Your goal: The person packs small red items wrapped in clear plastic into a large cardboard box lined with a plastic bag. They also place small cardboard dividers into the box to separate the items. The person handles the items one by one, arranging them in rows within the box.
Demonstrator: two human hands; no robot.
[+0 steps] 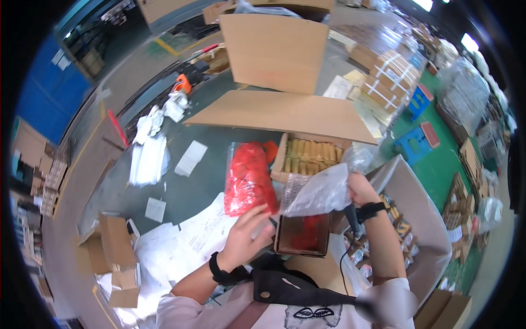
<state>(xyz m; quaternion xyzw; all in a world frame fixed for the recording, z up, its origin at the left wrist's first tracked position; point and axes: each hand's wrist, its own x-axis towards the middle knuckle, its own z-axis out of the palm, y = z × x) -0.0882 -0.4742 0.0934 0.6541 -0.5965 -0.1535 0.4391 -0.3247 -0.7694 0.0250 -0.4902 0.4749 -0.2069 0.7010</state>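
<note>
In my right hand [362, 188] is the edge of a clear bubble-wrap bag [318, 193], its fingers closed round it. The bag hangs between an open carton of tan cylindrical pieces [310, 155] and a small brown box [301, 236], which has something red inside. My left hand [254, 232] has its fingers stretched out at the lower end of a clear plastic bag full of red pieces [249, 178]. Its fingertips overlap that bag's bottom edge; whether they press on it I cannot tell.
Behind the carton lies a flat cardboard sheet [285, 112], with a large open carton [274, 52] beyond. White papers [192, 233] cover the table's near left, beside a small open cardboard box [115, 241]. To my right stands a lined bin [416, 214] of small parts. Blue stools [415, 143] stand farther right.
</note>
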